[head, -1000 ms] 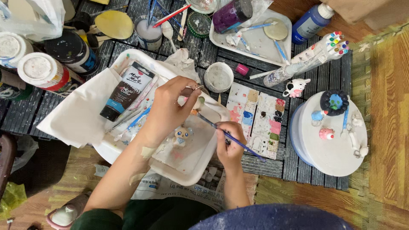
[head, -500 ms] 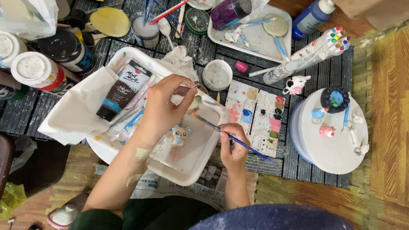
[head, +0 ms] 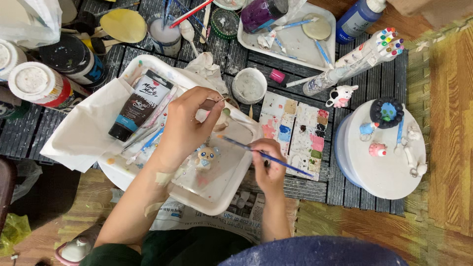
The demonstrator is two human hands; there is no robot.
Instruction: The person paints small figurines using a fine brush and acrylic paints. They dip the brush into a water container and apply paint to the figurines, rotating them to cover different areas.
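My left hand (head: 187, 125) pinches a small pale clay piece (head: 203, 115) above a white tray (head: 219, 194). My right hand (head: 268, 165) grips a thin blue paintbrush (head: 290, 167), its tip pointing left toward that piece. A small clay figure with a blue face (head: 205, 156) lies on the tray just below my left hand. A black paint tube (head: 140, 104) rests on the tray's left side beside several brushes. A paint-smeared palette (head: 295, 133) lies to the right of my right hand.
A round white lid (head: 382, 172) on the right carries small clay figures, with a cow figure (head: 341, 95) beside it. At the back are paint jars (head: 44, 83), a cup of white water (head: 165, 37), another tray (head: 295, 47), a blue bottle (head: 359, 17) and a marker pack (head: 364, 54).
My left hand has lifted slightly with the small piece, and the brush tip has moved closer to it. The camera view shifted a little.
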